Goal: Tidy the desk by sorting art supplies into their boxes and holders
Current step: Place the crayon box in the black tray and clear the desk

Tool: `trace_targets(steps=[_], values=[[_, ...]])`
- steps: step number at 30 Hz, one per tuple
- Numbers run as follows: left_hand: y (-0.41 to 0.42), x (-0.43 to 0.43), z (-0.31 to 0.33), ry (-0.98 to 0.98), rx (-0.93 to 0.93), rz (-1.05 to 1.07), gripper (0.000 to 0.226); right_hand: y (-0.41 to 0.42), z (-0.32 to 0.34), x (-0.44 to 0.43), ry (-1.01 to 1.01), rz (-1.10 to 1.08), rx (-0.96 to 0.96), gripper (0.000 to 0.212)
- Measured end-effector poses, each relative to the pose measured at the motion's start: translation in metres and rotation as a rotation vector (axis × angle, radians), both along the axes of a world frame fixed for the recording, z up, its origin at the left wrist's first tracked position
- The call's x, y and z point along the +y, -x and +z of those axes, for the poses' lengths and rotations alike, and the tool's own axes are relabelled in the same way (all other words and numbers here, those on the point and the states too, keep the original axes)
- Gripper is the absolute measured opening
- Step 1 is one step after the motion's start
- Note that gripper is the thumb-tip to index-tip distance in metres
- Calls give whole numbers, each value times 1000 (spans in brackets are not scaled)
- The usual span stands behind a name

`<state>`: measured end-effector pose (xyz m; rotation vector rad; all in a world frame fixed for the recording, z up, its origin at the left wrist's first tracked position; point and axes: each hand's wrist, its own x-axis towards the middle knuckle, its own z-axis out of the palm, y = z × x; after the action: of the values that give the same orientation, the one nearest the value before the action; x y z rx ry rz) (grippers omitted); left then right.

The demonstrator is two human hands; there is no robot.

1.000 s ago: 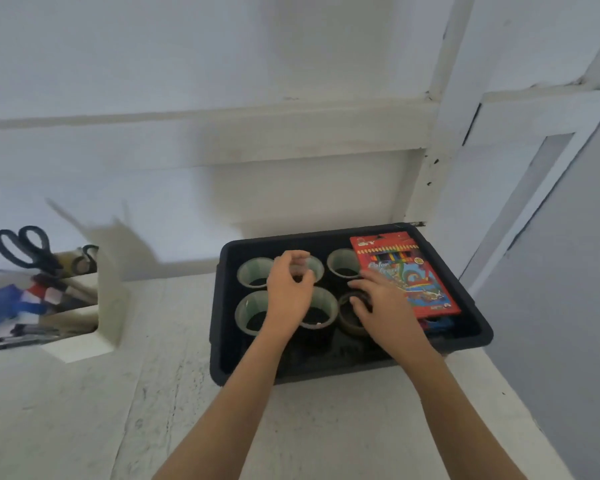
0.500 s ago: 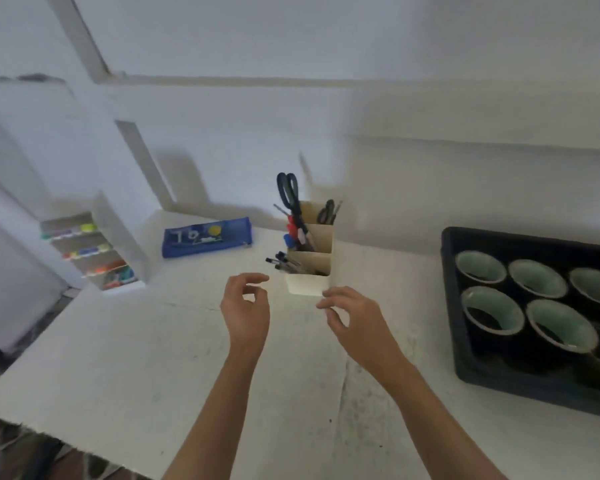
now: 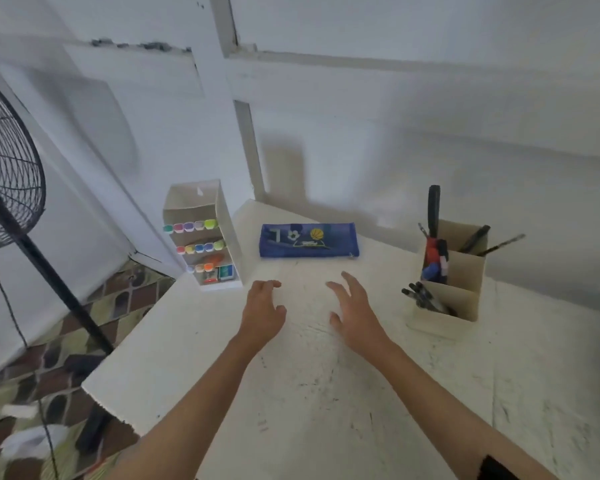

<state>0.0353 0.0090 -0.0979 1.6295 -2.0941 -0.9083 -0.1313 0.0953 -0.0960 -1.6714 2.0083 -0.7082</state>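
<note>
As two forearms reach over the counter [image 3: 326, 403], left hand [image 3: 262, 315] and right hand [image 3: 355, 315] hover, fingers [image 3: 350, 284] relaxed, seemingly empty, near one blue pencil case [image 3: 309, 240], one marker rack [image 3: 205, 237], one pen holder [image 3: 449, 289].

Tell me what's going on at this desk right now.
A person is tidying art supplies. Both the left hand and the right hand are empty, stretched out over the white desk just short of a blue pencil case. A rack of coloured markers stands to the left. A card holder with scissors and pens stands to the right. Nothing is being held yet.
</note>
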Motion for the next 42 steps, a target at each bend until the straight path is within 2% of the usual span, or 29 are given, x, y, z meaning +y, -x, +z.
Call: trace_targets(steps=[3, 6, 9, 12, 15, 18, 22, 27, 32, 37, 42], values=[[11, -26, -4, 33, -64, -45, 66, 7, -9, -38, 78, -69, 83, 65], [28, -49, -7, 69, -19, 21, 81, 15, -15, -67, 87, -210, 50, 70], [42, -62, -10, 13, 49, 137, 88, 21, -23, -81, 67, -319, 34, 72], [48, -70, -17, -19, 79, 239, 86, 24, -32, -85, 70, -359, 79, 68], [47, -75, -23, 15, 53, 236, 83, 26, -37, -84, 121, -349, 128, 63], [46, -75, -21, 35, 85, 252, 74, 28, -38, -83, 154, -354, 79, 59], [47, -69, -8, 49, 227, 247, 68, 23, -31, -77, 274, -378, -50, 53], [50, -58, 24, 78, 216, 300, 61, 9, 15, -73, 512, -470, -106, 32], [56, -37, 78, 162, 306, 322, 52, 4, 83, -59, 767, -483, -103, 30], [65, -11, 146, 320, 605, 186, 42, 26, 155, -25, 967, -463, -80, 27], [90, 35, 198, 484, 733, 101, 29, 59, 206, 27, 1096, -456, -38, 27]])
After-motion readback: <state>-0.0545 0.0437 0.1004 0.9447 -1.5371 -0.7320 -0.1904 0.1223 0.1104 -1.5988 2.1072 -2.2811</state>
